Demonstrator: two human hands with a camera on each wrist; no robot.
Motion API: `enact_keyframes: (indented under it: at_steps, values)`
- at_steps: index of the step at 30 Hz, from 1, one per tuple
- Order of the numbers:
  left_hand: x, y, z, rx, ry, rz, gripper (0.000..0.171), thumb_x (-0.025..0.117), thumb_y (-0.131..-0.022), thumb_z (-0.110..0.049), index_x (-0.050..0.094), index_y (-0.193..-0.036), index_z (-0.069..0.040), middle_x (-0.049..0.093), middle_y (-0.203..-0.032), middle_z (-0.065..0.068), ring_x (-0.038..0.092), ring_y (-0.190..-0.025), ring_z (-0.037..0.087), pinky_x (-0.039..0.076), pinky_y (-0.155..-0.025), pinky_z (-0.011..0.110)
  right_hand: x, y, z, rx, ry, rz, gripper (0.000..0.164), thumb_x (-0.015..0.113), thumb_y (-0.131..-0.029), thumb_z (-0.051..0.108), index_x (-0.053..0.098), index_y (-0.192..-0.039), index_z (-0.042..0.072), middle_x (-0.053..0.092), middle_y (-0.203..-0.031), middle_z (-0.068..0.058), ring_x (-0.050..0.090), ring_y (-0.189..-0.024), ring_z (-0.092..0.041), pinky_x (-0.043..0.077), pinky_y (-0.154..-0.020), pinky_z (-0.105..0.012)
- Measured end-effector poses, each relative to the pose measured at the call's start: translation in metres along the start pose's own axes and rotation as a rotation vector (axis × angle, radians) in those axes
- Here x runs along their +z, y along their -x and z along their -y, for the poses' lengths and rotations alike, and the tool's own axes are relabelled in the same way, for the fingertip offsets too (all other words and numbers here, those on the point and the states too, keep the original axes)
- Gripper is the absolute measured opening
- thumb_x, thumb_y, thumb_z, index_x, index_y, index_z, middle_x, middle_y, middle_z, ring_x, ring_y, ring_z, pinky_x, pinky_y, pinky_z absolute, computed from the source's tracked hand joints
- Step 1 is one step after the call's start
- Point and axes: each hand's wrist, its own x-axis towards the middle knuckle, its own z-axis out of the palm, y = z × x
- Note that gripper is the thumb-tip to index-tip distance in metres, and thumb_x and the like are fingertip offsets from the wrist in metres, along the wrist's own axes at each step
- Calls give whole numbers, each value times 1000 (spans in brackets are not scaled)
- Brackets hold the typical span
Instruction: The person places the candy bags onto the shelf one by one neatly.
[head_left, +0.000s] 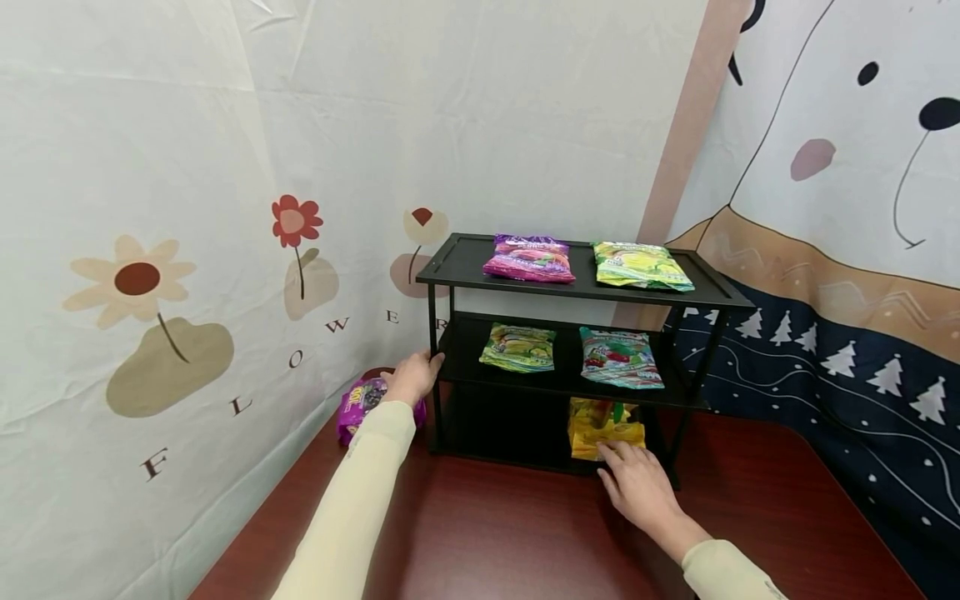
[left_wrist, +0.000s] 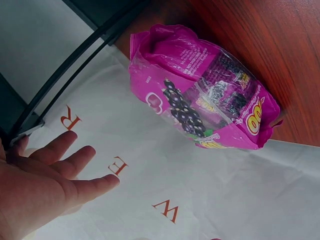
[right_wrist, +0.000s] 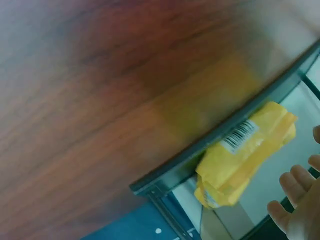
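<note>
A black three-tier shelf rack (head_left: 487, 273) stands on a table. My left hand (head_left: 414, 379) holds its left post beside the middle shelf, the thumb at the front. In the left wrist view the other fingers (left_wrist: 97, 186) stretch out past the rack. A purple candy bag with a grape picture (left_wrist: 190, 95) lies on the table left of the rack, near that hand. My right hand (head_left: 637, 483) is in front of a yellow candy bag (head_left: 588, 433) on the bottom shelf. Its fingers (right_wrist: 292, 185) extend loosely beside the bag, holding nothing.
The top shelf carries a pink-purple bag (head_left: 530, 258) and a yellow-green bag (head_left: 641, 267). On the middle shelf lie a green bag (head_left: 519, 347) and a light-blue bag with red fruit (head_left: 621, 358). Printed cloth (head_left: 525, 108) hangs behind the reddish-brown table (head_left: 510, 525).
</note>
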Motion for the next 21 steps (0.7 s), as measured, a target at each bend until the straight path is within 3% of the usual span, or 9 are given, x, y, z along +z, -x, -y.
enact_keyframes:
  at_steps: [9, 16, 21]
  values:
    - [0, 0, 0, -17, -10, -1, 56, 35, -108, -41, 43, -150, -6, 45, -149, 22, 35, -138, 47, 3, -107, 76, -30, -11, -7, -3, -19, -185, 41, 79, -83, 20, 71, -119, 3, 66, -113, -15, 62, -101, -35, 47, -91, -55]
    - [0, -1, 0, -20, -15, 0, 57, 34, -108, -42, 41, -151, -5, 43, -150, 22, 35, -138, 47, 3, -107, 76, -52, -19, -27, 14, -32, -329, 38, 78, -82, 17, 72, -116, 0, 66, -111, -17, 62, -98, -36, 45, -90, -57]
    - [1, 0, 1, -16, -2, -1, 56, 35, -108, -41, 43, -150, -5, 45, -149, 22, 35, -138, 47, 2, -107, 76, -65, -24, -43, 72, -39, -408, 35, 77, -83, 15, 73, -114, -1, 66, -110, -20, 61, -98, -39, 45, -87, -59]
